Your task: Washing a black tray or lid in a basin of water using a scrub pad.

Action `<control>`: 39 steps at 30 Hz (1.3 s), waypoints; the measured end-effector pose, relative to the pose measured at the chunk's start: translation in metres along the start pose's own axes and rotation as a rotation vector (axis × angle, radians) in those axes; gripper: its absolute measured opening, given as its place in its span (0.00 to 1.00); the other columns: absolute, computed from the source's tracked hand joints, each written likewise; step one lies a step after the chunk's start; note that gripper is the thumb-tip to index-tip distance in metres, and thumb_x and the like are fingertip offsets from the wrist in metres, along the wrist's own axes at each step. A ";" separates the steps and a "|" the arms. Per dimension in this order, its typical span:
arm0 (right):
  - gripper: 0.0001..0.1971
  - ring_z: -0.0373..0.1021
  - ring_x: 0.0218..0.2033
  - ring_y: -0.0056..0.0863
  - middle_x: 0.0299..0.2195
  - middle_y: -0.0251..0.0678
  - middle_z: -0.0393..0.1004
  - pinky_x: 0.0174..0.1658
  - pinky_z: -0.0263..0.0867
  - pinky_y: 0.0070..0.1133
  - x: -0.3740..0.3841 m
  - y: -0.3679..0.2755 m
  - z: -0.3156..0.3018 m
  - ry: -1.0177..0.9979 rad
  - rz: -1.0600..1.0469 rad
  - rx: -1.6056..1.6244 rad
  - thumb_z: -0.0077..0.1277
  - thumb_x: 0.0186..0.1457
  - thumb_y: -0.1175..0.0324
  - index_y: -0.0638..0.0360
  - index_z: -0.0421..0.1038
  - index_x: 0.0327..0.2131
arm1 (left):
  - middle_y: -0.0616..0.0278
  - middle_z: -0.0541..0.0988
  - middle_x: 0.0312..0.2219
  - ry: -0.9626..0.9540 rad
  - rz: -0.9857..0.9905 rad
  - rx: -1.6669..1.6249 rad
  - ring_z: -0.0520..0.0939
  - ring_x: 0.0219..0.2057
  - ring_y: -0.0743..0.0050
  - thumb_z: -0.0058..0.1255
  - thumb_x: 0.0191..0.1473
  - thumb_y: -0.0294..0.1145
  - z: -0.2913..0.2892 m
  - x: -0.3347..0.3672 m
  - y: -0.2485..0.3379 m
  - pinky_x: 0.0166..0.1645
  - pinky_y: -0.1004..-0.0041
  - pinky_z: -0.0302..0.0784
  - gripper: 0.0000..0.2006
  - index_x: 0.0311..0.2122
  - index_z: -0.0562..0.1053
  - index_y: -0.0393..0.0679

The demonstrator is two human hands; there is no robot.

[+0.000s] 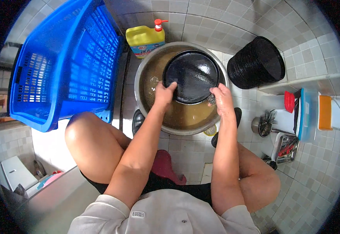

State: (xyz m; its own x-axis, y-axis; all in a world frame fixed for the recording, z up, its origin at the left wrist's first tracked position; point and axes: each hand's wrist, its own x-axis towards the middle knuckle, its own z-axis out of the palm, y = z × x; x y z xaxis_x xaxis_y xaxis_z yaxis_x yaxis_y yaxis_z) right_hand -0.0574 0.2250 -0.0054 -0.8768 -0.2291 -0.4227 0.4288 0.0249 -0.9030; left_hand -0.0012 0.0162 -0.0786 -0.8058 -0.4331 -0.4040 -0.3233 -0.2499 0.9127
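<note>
A round black tray [195,76], wet and shiny, is held over a large metal basin [139,91] of murky brown water. My left hand [164,94] grips the tray's left rim, its thumb lying on the inner face. At the right rim is my right hand [221,99], its thumb against the edge. A dark grey, stringy scrubber [211,98], apparently steel wool, shows under those right fingers beside the tray. Most of the right fingertips are hidden. The tray is slightly tilted, and I cannot tell whether its underside touches the water.
Behind the basin stands a yellow jug [142,37] with a red pump. A tall blue basket [88,62] is at left. To the right are a stack of black round trays [251,64], a metal cup of utensils [261,126] and a metal tray [286,147]. Tiled walls surround the floor.
</note>
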 end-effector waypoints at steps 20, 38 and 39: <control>0.19 0.69 0.31 0.25 0.33 0.34 0.72 0.27 0.72 0.26 0.017 -0.004 0.013 0.088 0.174 0.176 0.52 0.54 0.53 0.60 0.68 0.37 | 0.59 0.81 0.25 0.062 0.510 0.451 0.77 0.22 0.75 0.57 0.45 0.24 0.022 -0.044 0.070 0.31 0.73 0.72 0.09 0.35 0.76 0.36; 0.19 0.67 0.49 0.42 0.47 0.50 0.69 0.54 0.60 0.29 0.016 0.057 0.104 0.167 -0.541 -0.254 0.48 0.55 0.69 0.64 0.65 0.49 | 0.57 0.79 0.32 0.032 -0.027 -0.153 0.79 0.30 0.65 0.47 0.38 0.11 -0.011 -0.015 0.080 0.38 0.67 0.76 0.17 0.38 0.74 0.35; 0.18 0.66 0.50 0.44 0.46 0.52 0.69 0.54 0.60 0.29 0.012 0.050 0.112 0.117 -0.641 -0.278 0.47 0.55 0.69 0.65 0.66 0.49 | 0.57 0.79 0.33 0.005 -0.020 -0.129 0.79 0.32 0.63 0.47 0.39 0.11 -0.013 -0.013 0.079 0.38 0.65 0.76 0.19 0.40 0.72 0.36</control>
State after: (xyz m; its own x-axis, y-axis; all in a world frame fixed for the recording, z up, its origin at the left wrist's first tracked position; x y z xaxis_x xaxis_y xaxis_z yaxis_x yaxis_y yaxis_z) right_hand -0.0217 0.1142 -0.0467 -0.9624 -0.1760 0.2071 -0.2371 0.1713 -0.9563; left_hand -0.0098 -0.0088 -0.0020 -0.7973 -0.4306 -0.4229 -0.2728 -0.3678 0.8890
